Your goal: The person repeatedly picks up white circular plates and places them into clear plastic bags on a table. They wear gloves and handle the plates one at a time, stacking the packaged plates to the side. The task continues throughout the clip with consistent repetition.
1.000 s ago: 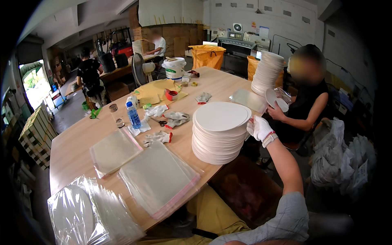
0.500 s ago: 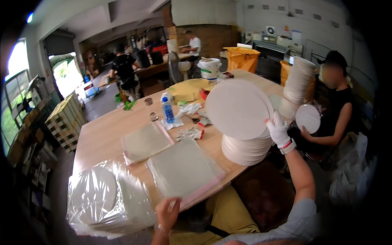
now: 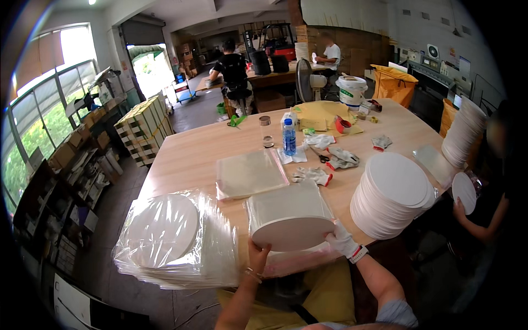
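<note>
The fingers of the bare left hand (image 3: 257, 257) and of the white-gloved right hand (image 3: 342, 240) are grasping a stack of round white paper discs (image 3: 290, 217) inside a clear plastic bag, at the near edge of the light wooden surface (image 3: 187, 154). Just left of it a pile of bagged white discs (image 3: 170, 236) is lying, and to the right a tall unbagged stack of white discs (image 3: 391, 193) is standing. Behind, flat clear plastic bags (image 3: 248, 172) are lying.

Wooden table (image 3: 192, 154): disc stack (image 3: 391, 195), bags (image 3: 248, 173), bottle (image 3: 289, 137)
</note>
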A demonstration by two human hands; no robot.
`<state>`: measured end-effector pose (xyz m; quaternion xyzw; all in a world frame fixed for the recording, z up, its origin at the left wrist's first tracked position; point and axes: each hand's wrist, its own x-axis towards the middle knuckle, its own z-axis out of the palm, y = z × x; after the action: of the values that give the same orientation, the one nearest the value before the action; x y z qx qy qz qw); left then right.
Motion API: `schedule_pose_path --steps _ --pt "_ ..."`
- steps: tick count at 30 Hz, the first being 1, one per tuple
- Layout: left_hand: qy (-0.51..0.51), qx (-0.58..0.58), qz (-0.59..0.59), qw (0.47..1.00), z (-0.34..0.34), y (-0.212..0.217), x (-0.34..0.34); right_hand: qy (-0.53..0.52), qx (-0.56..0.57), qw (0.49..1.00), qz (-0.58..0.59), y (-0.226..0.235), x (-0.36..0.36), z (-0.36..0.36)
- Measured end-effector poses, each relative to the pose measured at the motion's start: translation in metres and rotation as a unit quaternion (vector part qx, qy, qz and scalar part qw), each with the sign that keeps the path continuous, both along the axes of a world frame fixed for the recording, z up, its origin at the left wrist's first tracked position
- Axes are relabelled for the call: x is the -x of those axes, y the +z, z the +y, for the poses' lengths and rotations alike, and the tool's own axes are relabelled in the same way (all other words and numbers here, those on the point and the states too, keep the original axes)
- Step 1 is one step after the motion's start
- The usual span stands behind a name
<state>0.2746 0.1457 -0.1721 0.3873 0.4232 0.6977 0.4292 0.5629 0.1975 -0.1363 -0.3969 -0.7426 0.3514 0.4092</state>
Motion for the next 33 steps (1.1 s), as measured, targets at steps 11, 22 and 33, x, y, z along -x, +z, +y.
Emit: schedule_pose_path --steps 11,22,33 --pt "-0.016 -0.012 0.277 0.961 0.006 0.033 -0.025 -0.092 -0.151 0.958 -0.226 0.021 -0.096 -0.034" --pt "-0.083 -0.002 0.805 0.588 0.052 -0.052 -0.033 -0.096 0.397 0.863 0.296 0.039 -0.099 -0.186" --pt "0.005 0.010 0.798 0.602 0.019 0.008 -0.004 -0.126 0.459 0.805 0.354 -0.014 -0.023 -0.170"
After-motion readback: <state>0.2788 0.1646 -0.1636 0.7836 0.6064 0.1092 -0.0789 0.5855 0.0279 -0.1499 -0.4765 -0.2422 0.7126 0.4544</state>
